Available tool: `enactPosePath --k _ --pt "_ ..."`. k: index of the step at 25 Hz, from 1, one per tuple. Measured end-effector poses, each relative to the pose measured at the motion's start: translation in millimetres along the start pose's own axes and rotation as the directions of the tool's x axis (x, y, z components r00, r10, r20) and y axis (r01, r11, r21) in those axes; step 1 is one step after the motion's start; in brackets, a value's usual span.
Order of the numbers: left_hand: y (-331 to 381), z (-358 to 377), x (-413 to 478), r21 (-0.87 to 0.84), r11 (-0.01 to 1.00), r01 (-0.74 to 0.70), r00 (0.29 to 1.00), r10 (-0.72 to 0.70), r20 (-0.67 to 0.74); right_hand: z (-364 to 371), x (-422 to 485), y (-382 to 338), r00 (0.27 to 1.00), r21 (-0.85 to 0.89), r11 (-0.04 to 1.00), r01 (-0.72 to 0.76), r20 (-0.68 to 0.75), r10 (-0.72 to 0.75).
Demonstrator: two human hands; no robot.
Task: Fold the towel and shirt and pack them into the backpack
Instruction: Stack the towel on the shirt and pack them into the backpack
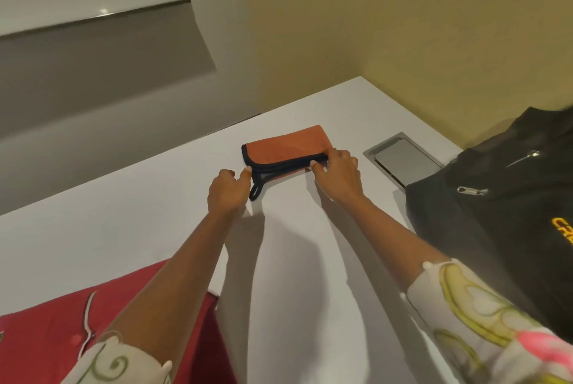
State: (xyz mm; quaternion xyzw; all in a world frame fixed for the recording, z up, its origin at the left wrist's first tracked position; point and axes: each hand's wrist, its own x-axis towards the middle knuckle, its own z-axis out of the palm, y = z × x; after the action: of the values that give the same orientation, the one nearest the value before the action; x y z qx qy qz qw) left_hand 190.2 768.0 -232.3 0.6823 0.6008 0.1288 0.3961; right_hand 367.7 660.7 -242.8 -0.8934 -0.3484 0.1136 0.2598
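An orange towel (288,143) with dark navy trim lies folded into a flat, layered rectangle on a white table (155,213), toward the far edge. A small navy hanging loop (255,193) sticks out from its near left corner. The right hand (339,172) grips the towel's right end, fingers curled over the top and thumb tucked against the near edge of the stacked layers. The left hand (228,193) is at the towel's near left corner with its fingers curled and its thumb tip against the navy trim; I cannot tell whether it actually pinches the cloth or only touches it. Right of the towel, a brushed-metal hatch (403,160) is set flush into the tabletop. Beyond that, farther right, a black backpack (496,213) with silver zipper pulls and partly cut-off yellow lettering rests on the table. Nearer than the towel and to its left, a red shirt (46,306) with pale trim lies at the table's near corner. Both forearms emerge from cream sleeves with a green print.
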Motion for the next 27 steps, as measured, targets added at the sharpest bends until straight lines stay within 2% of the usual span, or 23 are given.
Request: enactPosePath --k 4,8,10,12,16,18,22,27 --pt "24 21 25 -0.127 0.990 0.060 0.998 -0.059 0.012 8 33 -4 0.994 0.092 0.990 -0.105 0.033 0.102" --pt "33 29 45 -0.163 0.974 0.154 0.988 -0.147 0.053 12 57 -10 0.978 0.106 0.972 -0.209 0.040 0.206" --pt "33 28 46 -0.200 0.962 0.187 0.981 -0.174 0.081 11 62 -9 0.959 0.106 0.955 -0.277 0.092 0.267" --pt "31 25 43 -0.245 0.946 0.210 0.976 -0.189 0.106 8 60 -7 0.936 0.220 0.914 -0.341 0.172 0.308" --pt "28 12 19 -0.296 0.912 0.283 0.954 -0.235 0.187 -11 38 -5 0.888 0.540 0.709 -0.454 0.337 0.312" --pt "23 7 5 -0.335 0.895 0.293 0.951 -0.235 0.202 -21 22 -8 0.870 0.607 0.626 -0.490 0.385 0.308" --pt "10 -16 -27 -0.468 0.837 0.283 0.956 -0.203 0.213 -30 -13 -18 0.869 0.614 0.624 -0.484 0.419 0.262" --pt "-30 -70 -63 -0.518 0.817 0.251 0.964 -0.165 0.208 -23 -63 -39 0.839 0.571 0.648 -0.504 0.504 0.208"
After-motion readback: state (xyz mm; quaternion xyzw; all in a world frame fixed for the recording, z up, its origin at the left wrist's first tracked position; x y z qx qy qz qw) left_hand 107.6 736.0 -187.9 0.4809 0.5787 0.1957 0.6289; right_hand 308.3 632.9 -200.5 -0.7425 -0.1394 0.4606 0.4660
